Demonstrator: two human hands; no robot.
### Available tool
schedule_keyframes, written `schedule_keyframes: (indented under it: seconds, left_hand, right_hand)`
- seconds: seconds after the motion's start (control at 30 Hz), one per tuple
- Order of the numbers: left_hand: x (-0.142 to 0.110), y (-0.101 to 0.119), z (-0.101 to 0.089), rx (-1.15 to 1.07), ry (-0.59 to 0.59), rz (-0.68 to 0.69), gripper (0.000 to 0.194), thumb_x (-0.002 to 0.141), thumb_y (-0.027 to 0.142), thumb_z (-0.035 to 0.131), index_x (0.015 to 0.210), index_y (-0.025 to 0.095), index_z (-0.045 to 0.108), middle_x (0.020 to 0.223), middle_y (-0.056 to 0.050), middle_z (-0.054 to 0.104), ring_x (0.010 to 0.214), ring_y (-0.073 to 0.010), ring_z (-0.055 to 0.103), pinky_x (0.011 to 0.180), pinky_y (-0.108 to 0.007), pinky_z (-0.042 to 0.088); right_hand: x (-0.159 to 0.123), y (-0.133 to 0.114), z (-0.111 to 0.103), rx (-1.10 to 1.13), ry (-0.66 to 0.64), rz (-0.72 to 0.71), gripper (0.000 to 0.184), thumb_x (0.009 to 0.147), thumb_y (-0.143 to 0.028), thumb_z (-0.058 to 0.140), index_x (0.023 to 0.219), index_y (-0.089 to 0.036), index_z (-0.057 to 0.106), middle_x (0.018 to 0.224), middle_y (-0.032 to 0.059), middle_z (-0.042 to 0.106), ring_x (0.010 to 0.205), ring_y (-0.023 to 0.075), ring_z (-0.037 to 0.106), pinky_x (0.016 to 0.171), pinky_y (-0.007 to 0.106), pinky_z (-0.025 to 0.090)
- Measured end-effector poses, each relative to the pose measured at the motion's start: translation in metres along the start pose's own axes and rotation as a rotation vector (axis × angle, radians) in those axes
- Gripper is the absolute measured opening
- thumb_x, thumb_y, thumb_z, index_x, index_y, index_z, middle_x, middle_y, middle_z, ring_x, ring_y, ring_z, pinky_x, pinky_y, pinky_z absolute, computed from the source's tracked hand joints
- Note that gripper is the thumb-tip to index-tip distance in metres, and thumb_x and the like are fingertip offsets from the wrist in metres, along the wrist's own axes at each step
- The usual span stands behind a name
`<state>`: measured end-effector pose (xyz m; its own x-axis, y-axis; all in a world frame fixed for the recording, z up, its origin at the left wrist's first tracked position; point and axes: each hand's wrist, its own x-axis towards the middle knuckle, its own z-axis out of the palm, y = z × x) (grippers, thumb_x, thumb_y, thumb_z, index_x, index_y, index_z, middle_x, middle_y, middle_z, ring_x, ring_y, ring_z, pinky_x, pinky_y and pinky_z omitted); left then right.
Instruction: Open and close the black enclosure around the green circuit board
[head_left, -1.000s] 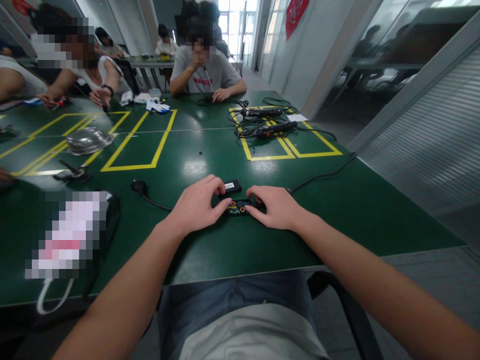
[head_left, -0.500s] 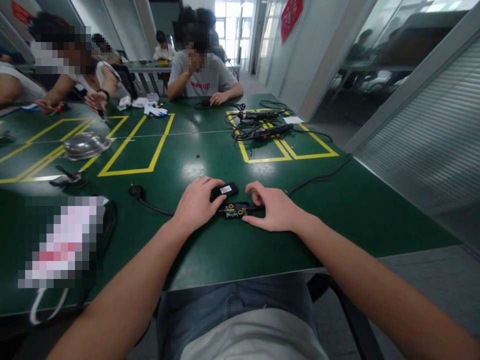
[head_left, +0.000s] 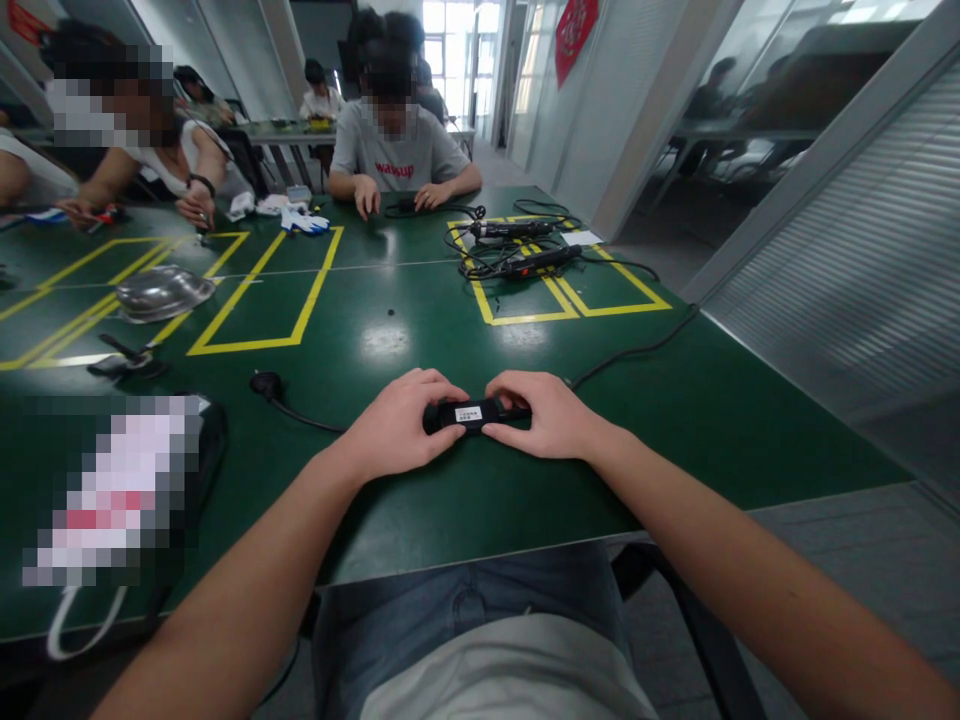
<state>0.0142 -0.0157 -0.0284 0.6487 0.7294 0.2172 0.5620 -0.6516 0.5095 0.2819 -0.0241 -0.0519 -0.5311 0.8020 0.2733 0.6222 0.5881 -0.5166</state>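
Note:
A black plastic cover with a white label (head_left: 469, 413) lies over the circuit-board case, hiding the board. My left hand (head_left: 401, 425) grips the cover's left end between thumb and fingers. My right hand (head_left: 544, 415) closes round the right end of the case, thumb at the near side and fingers at the far side. Whether the cover sits flush cannot be seen. From the left side a black cord runs to a plug (head_left: 266, 385) on the green table (head_left: 450, 510). Another black cord (head_left: 637, 352) leads off to the right from behind my right hand.
Two black corded tools (head_left: 536, 262) with tangled cables lie within yellow tape at the back right. At left are a metal bowl (head_left: 163, 292), a small black object (head_left: 127, 358) and a blurred-out pouch-like item (head_left: 120, 490). Co-workers (head_left: 401, 150) sit across the table.
The labelled cover has come down toward me onto the case, and the exposed board is now covered. My right fingers have closed in on the case. The co-worker opposite has lowered a hand.

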Motion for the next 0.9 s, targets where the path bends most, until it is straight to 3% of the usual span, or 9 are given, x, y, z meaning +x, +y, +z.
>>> schedule_keyframes:
  seconds: [0.4,0.57,0.77,0.9]
  left_hand:
    - [-0.001,0.000,0.001,0.041,-0.036,-0.038,0.030,0.091,0.031,0.081,0.120,0.021,0.081,0.110,-0.008,0.073,0.107,-0.0297,0.069,0.099,-0.047,0.058]
    - [-0.001,-0.001,0.003,-0.014,-0.034,-0.056,0.030,0.091,0.032,0.079,0.119,0.019,0.079,0.106,-0.007,0.071,0.099,-0.0262,0.069,0.095,-0.044,0.059]
    - [0.005,-0.005,0.002,-0.133,0.071,-0.108,0.028,0.095,0.036,0.075,0.118,0.021,0.081,0.104,-0.005,0.073,0.093,-0.0226,0.069,0.089,-0.040,0.059]
    - [0.010,-0.015,0.003,0.026,0.175,-0.236,0.030,0.097,0.033,0.073,0.124,0.020,0.079,0.113,-0.008,0.075,0.104,-0.0268,0.070,0.100,-0.045,0.059]
  right_hand:
    - [0.000,0.005,0.003,0.031,0.053,-0.052,0.023,0.092,-0.041,0.085,0.097,-0.021,0.074,0.083,0.0000,0.065,0.071,0.0169,0.057,0.068,0.030,0.041]
    - [0.001,0.003,0.001,0.044,0.042,-0.035,0.023,0.092,-0.041,0.083,0.093,-0.021,0.072,0.081,-0.0002,0.065,0.071,0.0170,0.058,0.068,0.030,0.041]
    - [0.001,0.000,0.000,0.063,0.010,0.043,0.030,0.098,-0.047,0.072,0.114,-0.022,0.065,0.081,-0.0015,0.064,0.068,0.0182,0.057,0.067,0.032,0.039]
    - [0.000,0.000,0.000,0.096,0.008,0.080,0.033,0.099,-0.047,0.068,0.120,-0.025,0.055,0.080,-0.0028,0.065,0.067,0.0187,0.056,0.068,0.033,0.040]
